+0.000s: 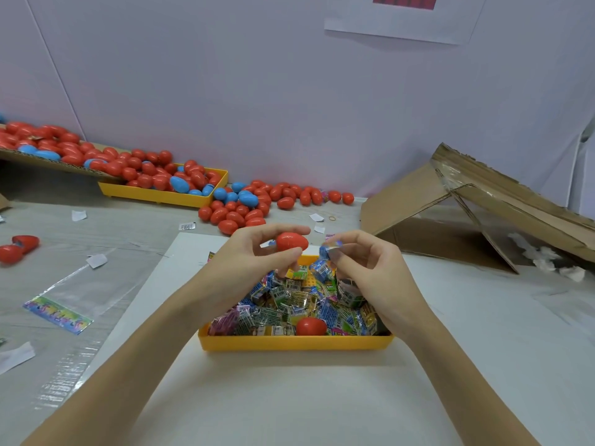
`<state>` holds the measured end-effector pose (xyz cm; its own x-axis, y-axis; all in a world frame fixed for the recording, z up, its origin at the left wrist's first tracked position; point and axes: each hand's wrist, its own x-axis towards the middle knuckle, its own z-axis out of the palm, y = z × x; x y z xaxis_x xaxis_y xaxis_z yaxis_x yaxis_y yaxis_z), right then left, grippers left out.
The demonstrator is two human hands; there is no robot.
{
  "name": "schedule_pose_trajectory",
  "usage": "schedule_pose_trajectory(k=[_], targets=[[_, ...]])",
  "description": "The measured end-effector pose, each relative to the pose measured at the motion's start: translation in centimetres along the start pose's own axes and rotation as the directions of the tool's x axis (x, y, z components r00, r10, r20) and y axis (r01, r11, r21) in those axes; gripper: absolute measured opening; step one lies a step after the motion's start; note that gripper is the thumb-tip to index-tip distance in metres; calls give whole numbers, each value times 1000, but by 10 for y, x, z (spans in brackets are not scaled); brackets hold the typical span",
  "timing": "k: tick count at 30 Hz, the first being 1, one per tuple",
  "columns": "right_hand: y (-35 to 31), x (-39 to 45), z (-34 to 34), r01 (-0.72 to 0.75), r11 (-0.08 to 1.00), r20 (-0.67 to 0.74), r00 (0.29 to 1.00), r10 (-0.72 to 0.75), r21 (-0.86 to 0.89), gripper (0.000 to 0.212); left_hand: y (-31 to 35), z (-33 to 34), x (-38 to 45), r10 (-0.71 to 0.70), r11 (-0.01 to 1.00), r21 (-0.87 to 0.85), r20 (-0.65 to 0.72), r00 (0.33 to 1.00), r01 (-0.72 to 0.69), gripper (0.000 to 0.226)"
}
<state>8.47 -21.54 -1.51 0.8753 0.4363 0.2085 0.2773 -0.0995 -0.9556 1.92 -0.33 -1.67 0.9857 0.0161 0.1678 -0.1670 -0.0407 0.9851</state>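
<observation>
Fingers (279,229) pinch red egg (291,241) and, seemingly, blue packet (325,251) above crowded yellow tray (296,344).

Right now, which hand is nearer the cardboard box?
Right. The right hand, pinching a blue packet, is left of the box; the left hand, holding a red egg, farther left.

Fig. 1. Between my left fingers (267,231), one red egg (291,241); pinched in my right fingers (349,239), one blue packet (325,251). Directly below them, one yellow tray (296,343) holding one further red egg (310,326) and wrapped packets (280,304) too many to count. Beyond and left of them, a second yellow tray (154,195); just beyond my right fingers, one rubber band (332,217).
</observation>
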Motion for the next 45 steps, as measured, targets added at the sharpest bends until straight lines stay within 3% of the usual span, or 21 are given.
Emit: schedule_pose_trajectory(k=[5, 9, 16, 22, 45], targets=[[1, 1, -1, -22, 998, -10, 1000, 22, 66, 10, 2, 8, -2, 17, 997, -81, 31, 999, -14, 32], [0, 0, -2, 14, 999, -35, 999, -13, 46, 11, -1, 8, -2, 62, 995, 72, -11, 998, -61, 20], [-2, 1, -2, 110, 991, -83, 990, -116, -72, 10, 2, 14, -4, 120, 990, 80, 3, 993, -120, 32], [-4, 0, -2, 174, 980, -48, 983, -180, -99, 11, 3, 16, -5, 122, 989, 89, -1, 992, -122, 36], [-7, -3, 1, 168, 976, 35, 986, -165, -136, 11, 6, 16, -6, 112, 994, -12, -50, 992, -113, 18]])
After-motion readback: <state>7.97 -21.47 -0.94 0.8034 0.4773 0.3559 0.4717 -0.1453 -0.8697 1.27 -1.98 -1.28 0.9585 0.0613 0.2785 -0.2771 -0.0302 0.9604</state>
